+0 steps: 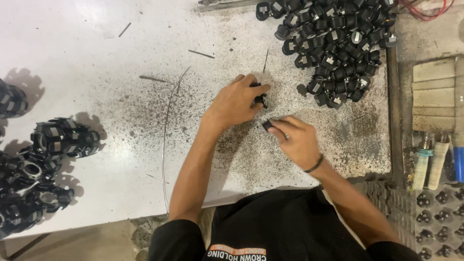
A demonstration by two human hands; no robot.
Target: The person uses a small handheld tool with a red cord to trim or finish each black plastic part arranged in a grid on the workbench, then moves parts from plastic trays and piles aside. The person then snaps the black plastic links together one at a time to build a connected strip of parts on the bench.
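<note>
My left hand [236,104] rests on the white table [96,77] and is closed around a small black part [261,99], which shows between thumb and fingers. My right hand [296,140], with a dark band on the wrist, pinches a small dark flat piece [267,125] at its fingertips, just below and right of the left hand. The two hands are a few centimetres apart. A big heap of small black parts with silver inserts [336,43] lies beyond the hands at the top right.
Assembled black ring-shaped units [43,159] are piled at the table's left edge. Dark grit and thin wire bits [166,125] litter the tabletop. At the right stand wooden slats [435,92], tubes [430,159] and a tray of small black pieces [437,217].
</note>
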